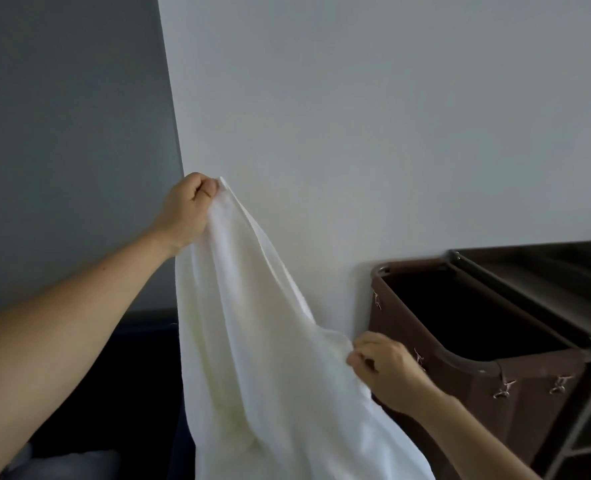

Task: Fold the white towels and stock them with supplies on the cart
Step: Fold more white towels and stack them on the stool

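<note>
A white towel point(252, 341) hangs in the air in front of the wall, draped down past the bottom of the view. My left hand point(186, 209) is raised and pinches the towel's top corner. Lower and to the right, my right hand point(387, 370) pinches the towel's edge beside the cart. The cart point(529, 268) stands at the right, its dark top shelf against the wall. The towel's lower end is out of view.
A brown fabric laundry bag point(488, 375) hangs open on the cart's left end, dark inside. A white wall point(356, 116) fills the background, with a grey wall point(62, 133) at the left. Dark furniture point(114, 393) sits low at the left.
</note>
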A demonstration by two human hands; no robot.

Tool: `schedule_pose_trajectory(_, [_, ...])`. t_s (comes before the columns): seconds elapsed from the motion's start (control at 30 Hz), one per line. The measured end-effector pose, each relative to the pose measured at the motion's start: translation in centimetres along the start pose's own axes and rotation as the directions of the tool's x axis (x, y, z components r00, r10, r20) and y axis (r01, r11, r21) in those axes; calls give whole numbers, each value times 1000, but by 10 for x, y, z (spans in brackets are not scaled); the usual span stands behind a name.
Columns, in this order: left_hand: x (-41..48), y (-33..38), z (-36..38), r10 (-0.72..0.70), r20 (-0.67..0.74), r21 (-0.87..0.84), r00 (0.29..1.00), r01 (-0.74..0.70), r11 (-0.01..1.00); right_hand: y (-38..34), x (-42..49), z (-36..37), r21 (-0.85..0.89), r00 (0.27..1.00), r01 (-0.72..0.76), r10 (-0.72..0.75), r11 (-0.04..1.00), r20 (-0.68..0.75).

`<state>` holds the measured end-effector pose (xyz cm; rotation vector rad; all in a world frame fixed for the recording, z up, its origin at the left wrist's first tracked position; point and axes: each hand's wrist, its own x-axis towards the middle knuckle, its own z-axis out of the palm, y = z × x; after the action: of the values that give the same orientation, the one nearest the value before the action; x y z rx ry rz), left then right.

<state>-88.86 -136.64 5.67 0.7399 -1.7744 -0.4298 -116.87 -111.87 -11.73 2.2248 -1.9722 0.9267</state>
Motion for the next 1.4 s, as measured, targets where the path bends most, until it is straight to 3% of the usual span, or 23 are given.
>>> schedule_pose_trajectory(0.2, [6,21,-1,55,11,12,998,-55,998,13,-3,38,-28,993,-99,97,995,-62])
schedule_pose_trajectory(0.27, [10,24,-5,59,5,14,998,-59,998,9,0,36,-8,999,-51,51,999,16])
schedule_pose_trajectory(0.37, [11,23,-8,55,-20,15,998,-54,998,-1,-11,40,208,993,120,-115,971,-39])
schedule_pose_trajectory(0.53, [9,15,-10,25,-14,11,1000,-25,1000,-3,-25,56,224,982,114,-75,968,-176])
schedule_pose_trajectory(0.67, [7,18,-14,24,-32,37,999,-23,999,5,-26,50,401,967,-60,154,914,-205])
schedule_pose_trajectory(0.8, [4,11,-14,7,-31,129,999,-3,992,19,-27,33,578,873,-223,425,785,-241])
schedule_pose_trajectory(0.9, [-1,-15,-14,-53,-51,185,997,61,981,30,-22,13,595,848,-246,467,765,-250])
schedule_pose_trajectory(1.0, [-15,-40,-10,-200,-93,266,975,218,939,31,-14,-11,583,850,-215,445,783,-283])
schedule_pose_trajectory(1.13, [-57,-49,4,-396,-144,324,907,421,847,20,0,-18,455,897,-347,432,820,-95])
schedule_pose_trajectory(1.27, [-107,-30,37,-347,6,290,938,331,898,-12,17,-3,378,939,-311,343,872,-19])
schedule_pose_trajectory(1.4, [-145,6,64,-461,293,76,837,460,884,-45,36,12,301,959,-279,283,912,33])
